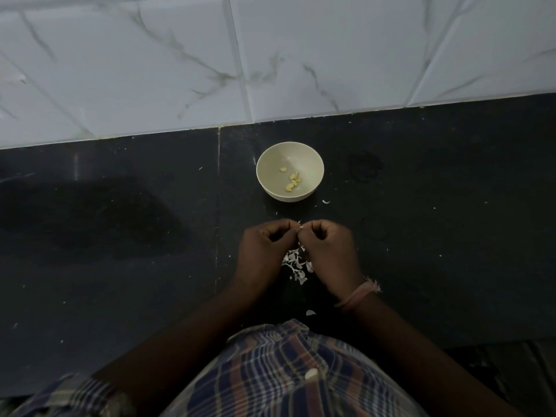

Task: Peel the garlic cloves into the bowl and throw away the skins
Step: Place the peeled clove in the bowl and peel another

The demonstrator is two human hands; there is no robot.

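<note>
Standing at the dark bench (120, 221), you hold your left hand (264, 251) and right hand (328, 251) together, both grips pinching one garlic clove (301, 227) — bowl (289, 171) just beyond with peeled cloves (292, 180), skins (296, 266) heaped beneath your hands.

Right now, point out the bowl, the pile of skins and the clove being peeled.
bowl (316, 164): head view, bare inner wall.
pile of skins (296, 263): head view, middle of the pile.
clove (301, 227): head view, pale bit between the fingertips.
</note>
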